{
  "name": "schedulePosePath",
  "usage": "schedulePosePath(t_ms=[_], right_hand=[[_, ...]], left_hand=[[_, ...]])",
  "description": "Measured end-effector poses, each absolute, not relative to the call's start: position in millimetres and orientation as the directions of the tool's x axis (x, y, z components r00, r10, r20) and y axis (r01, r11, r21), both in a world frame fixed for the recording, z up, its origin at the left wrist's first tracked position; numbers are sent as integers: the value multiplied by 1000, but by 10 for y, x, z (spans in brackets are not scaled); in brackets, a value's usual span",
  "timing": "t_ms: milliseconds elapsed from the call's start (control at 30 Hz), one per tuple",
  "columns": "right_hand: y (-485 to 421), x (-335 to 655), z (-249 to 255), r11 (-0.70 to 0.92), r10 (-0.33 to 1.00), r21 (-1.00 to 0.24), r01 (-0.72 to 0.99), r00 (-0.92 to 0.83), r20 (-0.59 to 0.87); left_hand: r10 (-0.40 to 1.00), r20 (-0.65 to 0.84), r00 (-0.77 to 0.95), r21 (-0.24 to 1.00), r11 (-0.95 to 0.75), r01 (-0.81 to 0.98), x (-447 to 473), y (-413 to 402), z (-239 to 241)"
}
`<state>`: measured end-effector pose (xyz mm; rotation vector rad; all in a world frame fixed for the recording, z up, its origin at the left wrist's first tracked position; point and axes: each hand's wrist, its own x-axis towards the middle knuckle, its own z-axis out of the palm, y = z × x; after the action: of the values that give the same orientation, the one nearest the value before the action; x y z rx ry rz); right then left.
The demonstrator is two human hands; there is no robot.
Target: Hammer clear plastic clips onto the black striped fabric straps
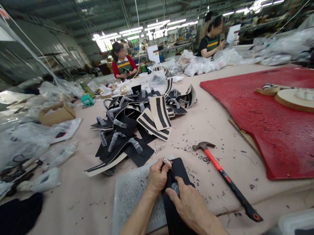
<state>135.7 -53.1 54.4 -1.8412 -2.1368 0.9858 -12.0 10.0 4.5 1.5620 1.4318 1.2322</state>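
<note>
My left hand point(157, 176) is closed in a fist around a short hand punch point(166, 161). Only its pale, wrapped upper end with a metal top shows; the lower end is hidden by my fingers. Under both hands lies a flat black panel point(182, 166), partly on a scuffed pale board point(128, 193). My right hand point(191, 203) rests on the panel, thumb and fingers closed about a plastic-wrapped strap point(175, 188) fixed to it. To the right, a claw hammer point(217, 167) with a red and black handle lies on the table.
Black panels point(120, 143) with wrapped straps and striped cream pieces point(159, 112) are heaped ahead. Small black scraps dot the table point(212, 128). A red mat point(253, 102) bears a tape roll point(301, 99). Plastic bags point(20, 137) crowd the left. Two co-workers point(125, 66) sit across.
</note>
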Motion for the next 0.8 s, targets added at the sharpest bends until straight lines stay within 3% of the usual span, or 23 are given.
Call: schedulePosePath(t_ms=[100,167,300,400,433,533,600,667,733,800], right_hand=[[-517,1540,553,87,940,-630,772,-273,-205],[-450,1791,526,112,974,-618,778,-210,-87],[-248,2472,334,58,991,-275,960,-22,132],[-154,2866,159,-30,999,-131,991,28,-14],[-138,2937,123,-48,997,-163,985,37,-72],[-104,2960,146,-148,964,-476,867,18,-267],[-83,2858,276,-268,909,-662,700,-45,-415],[-74,2717,470,-411,851,-758,506,-86,-519],[-96,2582,685,-461,853,-806,371,-67,-518],[-153,2485,867,-305,938,-854,421,-23,-346]], left_hand=[[969,245,-26,900,-217,378,-96,78,52],[963,269,-1,888,-247,389,-88,70,59],[953,293,74,861,-296,414,-97,88,69],[952,277,133,858,-307,413,-115,113,82],[952,269,147,859,-307,410,-120,120,88],[950,258,177,857,-310,412,-135,128,96],[947,262,186,857,-317,407,-142,123,92],[943,273,189,860,-327,392,-145,113,85],[938,287,193,860,-341,379,-145,102,80],[932,299,202,858,-356,371,-141,92,78]])
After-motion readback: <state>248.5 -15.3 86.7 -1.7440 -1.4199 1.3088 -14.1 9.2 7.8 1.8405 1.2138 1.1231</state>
